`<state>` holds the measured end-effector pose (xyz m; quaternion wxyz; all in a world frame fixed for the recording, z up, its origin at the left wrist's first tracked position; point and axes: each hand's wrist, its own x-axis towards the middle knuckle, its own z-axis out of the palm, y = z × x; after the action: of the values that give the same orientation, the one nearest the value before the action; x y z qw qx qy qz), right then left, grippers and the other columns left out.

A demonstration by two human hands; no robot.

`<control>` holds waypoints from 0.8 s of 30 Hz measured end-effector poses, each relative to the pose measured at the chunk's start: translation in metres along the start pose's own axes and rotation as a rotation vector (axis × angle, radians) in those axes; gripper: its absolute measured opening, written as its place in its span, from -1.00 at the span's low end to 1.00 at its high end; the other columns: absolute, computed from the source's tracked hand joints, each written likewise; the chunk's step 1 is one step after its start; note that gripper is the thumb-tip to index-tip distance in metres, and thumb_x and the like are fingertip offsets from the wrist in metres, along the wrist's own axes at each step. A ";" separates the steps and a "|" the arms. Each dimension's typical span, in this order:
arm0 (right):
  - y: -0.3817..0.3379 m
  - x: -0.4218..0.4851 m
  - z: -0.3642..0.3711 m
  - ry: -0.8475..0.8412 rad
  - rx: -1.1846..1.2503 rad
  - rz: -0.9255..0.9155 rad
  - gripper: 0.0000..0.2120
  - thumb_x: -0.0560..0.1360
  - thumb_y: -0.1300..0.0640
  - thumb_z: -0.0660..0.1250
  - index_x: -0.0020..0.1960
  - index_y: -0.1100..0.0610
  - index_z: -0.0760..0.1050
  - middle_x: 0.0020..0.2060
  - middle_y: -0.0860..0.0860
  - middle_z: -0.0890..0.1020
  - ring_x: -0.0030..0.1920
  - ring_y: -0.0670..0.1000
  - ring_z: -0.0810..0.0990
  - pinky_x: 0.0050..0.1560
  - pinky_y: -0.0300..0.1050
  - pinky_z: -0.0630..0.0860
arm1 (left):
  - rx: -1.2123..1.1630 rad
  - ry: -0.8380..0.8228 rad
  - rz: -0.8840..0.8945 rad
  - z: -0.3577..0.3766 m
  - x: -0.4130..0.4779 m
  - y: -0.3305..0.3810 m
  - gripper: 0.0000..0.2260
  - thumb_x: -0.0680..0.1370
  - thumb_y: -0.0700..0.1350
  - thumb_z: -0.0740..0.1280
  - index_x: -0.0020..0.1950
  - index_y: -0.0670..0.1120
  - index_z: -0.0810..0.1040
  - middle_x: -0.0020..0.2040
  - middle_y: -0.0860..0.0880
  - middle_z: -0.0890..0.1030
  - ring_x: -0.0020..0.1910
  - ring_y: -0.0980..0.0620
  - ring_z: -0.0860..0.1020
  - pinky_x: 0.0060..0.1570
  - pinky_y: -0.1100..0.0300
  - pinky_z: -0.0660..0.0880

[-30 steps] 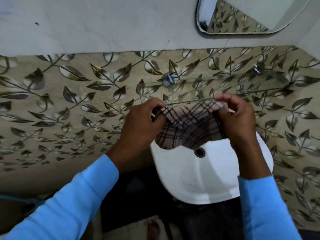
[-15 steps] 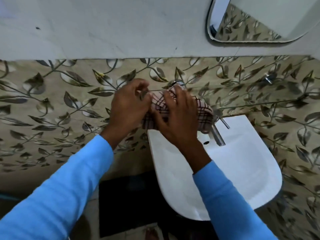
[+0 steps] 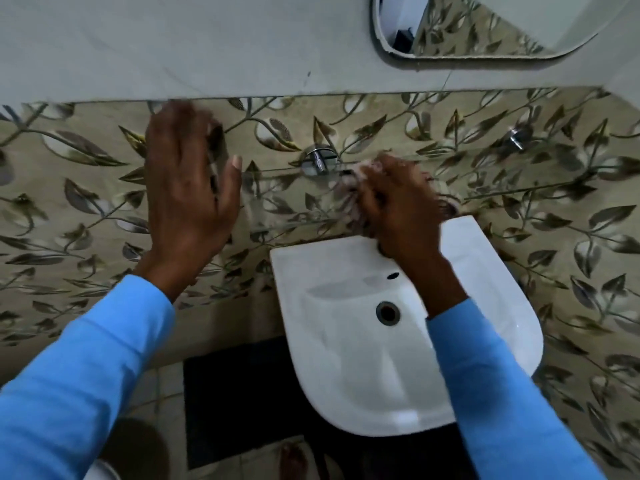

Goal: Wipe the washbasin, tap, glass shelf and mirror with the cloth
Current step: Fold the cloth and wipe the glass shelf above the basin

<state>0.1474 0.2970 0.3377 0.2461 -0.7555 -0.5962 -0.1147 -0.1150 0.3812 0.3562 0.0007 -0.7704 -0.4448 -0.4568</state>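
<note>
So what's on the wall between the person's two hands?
In the head view, a round chrome shelf bracket and the glass shelf's left end sit on leaf-patterned tile, between the open left hand and the right hand pressing the checked cloth.

washbasin (image 3: 349,344): plain white, dark ring at drain (image 3: 388,312). wall tiles (image 3: 519,209): beige, grey-brown leaf-and-vine print. wall above (image 3: 207,46): plain pale grey. sleeves (image 3: 69,382): solid sky blue. cloth (image 3: 349,195): pale pink/beige, dark check lines, blurred. shelf bracket (image 3: 318,161): chrome. floor mat (image 3: 235,407): black.
</note>
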 end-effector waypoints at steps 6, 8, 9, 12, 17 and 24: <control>0.131 0.030 -0.042 -0.077 -0.075 0.144 -0.51 0.56 -0.08 0.13 0.27 0.21 0.60 0.34 0.23 0.54 0.30 0.28 0.51 0.29 0.09 0.46 | 0.256 -0.011 0.119 0.000 0.017 -0.002 -0.42 0.72 -0.03 0.14 0.66 -0.28 0.08 0.60 -0.46 0.03 0.59 -0.50 -0.02 0.58 -0.30 -0.07; 0.162 0.038 -0.055 -0.120 -0.097 0.175 -0.45 0.56 -0.12 0.12 0.21 0.28 0.61 0.30 0.27 0.56 0.26 0.30 0.54 0.21 0.10 0.48 | 0.312 -0.010 0.116 0.000 0.024 -0.007 -0.40 0.72 0.01 0.11 0.67 -0.26 0.04 0.60 -0.48 0.01 0.59 -0.50 -0.04 0.57 -0.34 -0.10; 0.176 0.041 -0.061 -0.136 -0.104 0.192 -0.41 0.57 -0.17 0.11 0.18 0.29 0.62 0.27 0.27 0.57 0.22 0.31 0.56 0.16 0.10 0.51 | 0.334 -0.011 0.117 0.000 0.028 -0.010 -0.40 0.72 0.02 0.10 0.67 -0.26 0.03 0.60 -0.48 0.00 0.59 -0.51 -0.04 0.56 -0.36 -0.10; 0.205 0.046 -0.075 -0.144 -0.087 0.228 -0.34 0.59 -0.28 0.09 0.16 0.27 0.63 0.21 0.25 0.59 0.14 0.31 0.59 0.09 0.08 0.52 | 0.378 -0.024 0.148 -0.001 0.037 -0.018 -0.40 0.73 0.05 0.05 0.67 -0.27 0.02 0.59 -0.50 0.02 0.58 -0.52 -0.02 0.54 -0.41 -0.08; 0.214 0.048 -0.071 -0.091 -0.101 0.310 -0.47 0.60 -0.12 0.15 0.31 0.25 0.56 0.33 0.28 0.53 0.30 0.32 0.51 0.29 0.10 0.43 | 0.369 -0.043 0.166 -0.001 0.038 -0.025 -0.42 0.74 0.04 0.03 0.67 -0.23 0.02 0.60 -0.47 0.03 0.60 -0.48 -0.01 0.56 -0.38 -0.08; 0.099 0.022 -0.026 -0.004 -0.003 0.350 -0.49 0.60 -0.23 0.11 0.14 0.13 0.63 0.31 0.19 0.54 0.30 0.26 0.49 0.24 0.06 0.44 | 0.326 -0.021 0.176 -0.002 0.037 -0.021 -0.42 0.72 0.01 0.08 0.67 -0.23 0.05 0.62 -0.43 0.05 0.60 -0.46 0.01 0.57 -0.35 -0.06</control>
<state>0.2511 0.2855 0.3465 0.2601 -0.8483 -0.4560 -0.0696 -0.1240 0.4182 0.3748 0.1609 -0.8009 -0.4436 -0.3686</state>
